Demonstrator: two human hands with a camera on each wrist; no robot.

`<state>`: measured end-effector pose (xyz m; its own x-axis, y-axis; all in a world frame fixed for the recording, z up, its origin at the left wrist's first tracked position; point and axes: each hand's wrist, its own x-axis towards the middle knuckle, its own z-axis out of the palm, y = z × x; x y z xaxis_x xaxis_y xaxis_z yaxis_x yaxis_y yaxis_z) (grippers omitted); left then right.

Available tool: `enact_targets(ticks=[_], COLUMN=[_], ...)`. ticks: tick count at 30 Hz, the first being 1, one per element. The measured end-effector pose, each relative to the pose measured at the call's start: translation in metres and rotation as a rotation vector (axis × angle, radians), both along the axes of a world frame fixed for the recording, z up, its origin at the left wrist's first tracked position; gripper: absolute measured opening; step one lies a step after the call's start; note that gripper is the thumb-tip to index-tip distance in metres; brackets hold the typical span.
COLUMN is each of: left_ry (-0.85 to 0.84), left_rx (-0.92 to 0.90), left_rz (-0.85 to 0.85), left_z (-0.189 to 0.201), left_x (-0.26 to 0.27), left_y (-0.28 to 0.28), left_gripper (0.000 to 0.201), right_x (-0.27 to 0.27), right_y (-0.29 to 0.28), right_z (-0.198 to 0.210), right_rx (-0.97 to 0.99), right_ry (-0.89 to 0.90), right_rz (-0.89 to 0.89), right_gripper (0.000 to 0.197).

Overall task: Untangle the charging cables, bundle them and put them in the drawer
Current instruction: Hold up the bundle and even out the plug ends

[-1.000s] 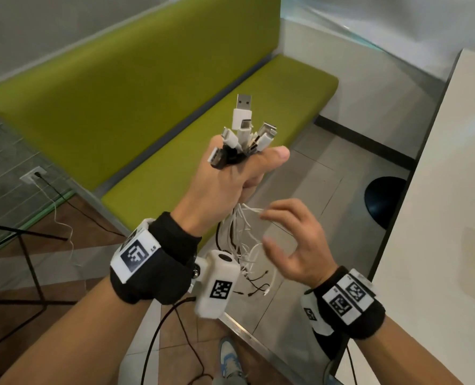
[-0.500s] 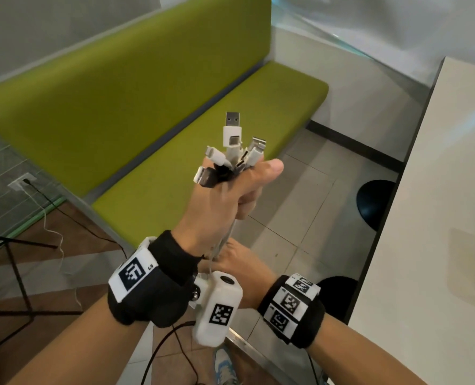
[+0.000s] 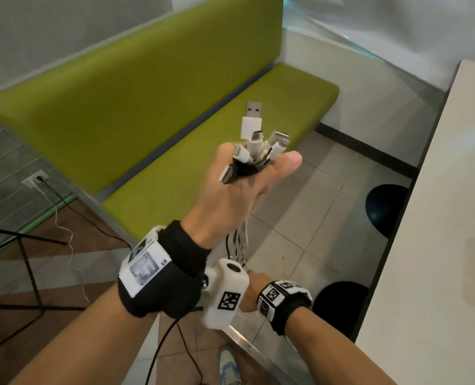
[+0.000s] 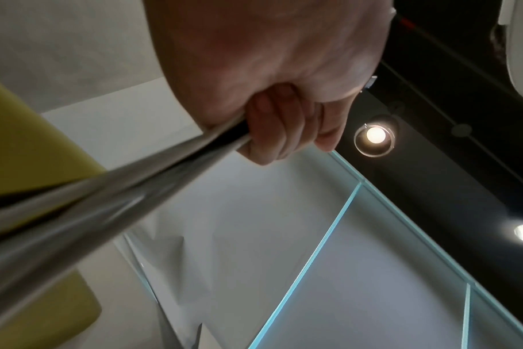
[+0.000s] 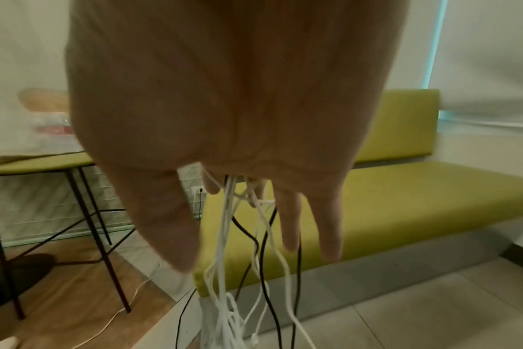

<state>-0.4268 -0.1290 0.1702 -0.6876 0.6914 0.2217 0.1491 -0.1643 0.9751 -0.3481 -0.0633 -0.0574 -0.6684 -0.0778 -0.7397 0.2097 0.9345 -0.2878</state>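
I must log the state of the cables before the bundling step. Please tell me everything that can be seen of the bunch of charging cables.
The charging cables are thin cords, mostly white and a few black. The left hand grips them in a fist near their plugs, which stick up: white housings, metal tips, one large USB plug highest. Below the fist the cords run down together. Lower, they pass between the straight fingers of the right hand and hang loose, crossing one another.
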Motion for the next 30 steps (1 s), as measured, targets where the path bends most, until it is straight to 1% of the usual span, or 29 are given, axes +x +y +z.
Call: enact_targets(ticks=[1, 3, 4, 6, 8, 12, 15, 19, 22, 24, 28, 30], left_ry=[0.001, 0.009, 0.011, -0.009, -0.028, 0.033, 0.061, 0.086, 0.098, 0.09, 0.099, 0.101], left_rx=[-0.004, -0.021, -0.028, -0.01, 0.011, -0.026, -0.05, -0.036, -0.033, -0.025, -0.015, -0.005], left_rz=[0.002, 0.01, 0.012, 0.018, 0.025, 0.015, 0.029, 0.034, 0.042, 0.029, 0.035, 0.041], left_z=[-0.003, -0.007, -0.007, -0.005, -0.003, -0.003, -0.002, 0.004, 0.006, 0.006, 0.005, 0.007], left_x=[0.002, 0.003, 0.002, -0.001, -0.003, -0.002, -0.003, -0.005, -0.007, -0.007, -0.01, -0.014], left_y=[0.0, -0.002, -0.003, -0.006, -0.009, -0.009, -0.006, -0.004, -0.004, -0.004, -0.004, -0.004], left_gripper=[0.046, 0.045, 0.044, 0.044, 0.044, 0.045, 0.05, 0.049, 0.048, 0.048, 0.046, 0.043], right_x=[-0.002, -0.009, -0.01, -0.012, -0.01, -0.003, 0.003, 0.005, 0.006, 0.008, 0.014, 0.017], right_y=[0.002, 0.005, 0.006, 0.006, 0.007, 0.01, 0.011, 0.015, 0.015, 0.016, 0.018, 0.02], right_z=[-0.001, -0.008, -0.012, -0.02, -0.024, -0.035, -0.039, -0.037, -0.04, -0.042, -0.048, -0.05], right_rx=[-0.024, -0.06, -0.061, -0.043, -0.036, -0.004, -0.065, -0.067, -0.039, -0.01, 0.005, -0.016], right_ry=[-0.041, -0.03, -0.002, 0.029, 0.042, 0.084, 0.105, 0.176, 0.231, 0.295, 0.342, 0.364], right_rz=[-0.074, -0.17, -0.203, -0.199, -0.154, -0.056, -0.14, -0.148, -0.076, -0.006, 0.04, 0.011], right_gripper=[0.054, 0.041, 0.035, 0.03, 0.032, 0.037, 0.038, 0.04, 0.04, 0.044, 0.052, 0.057])
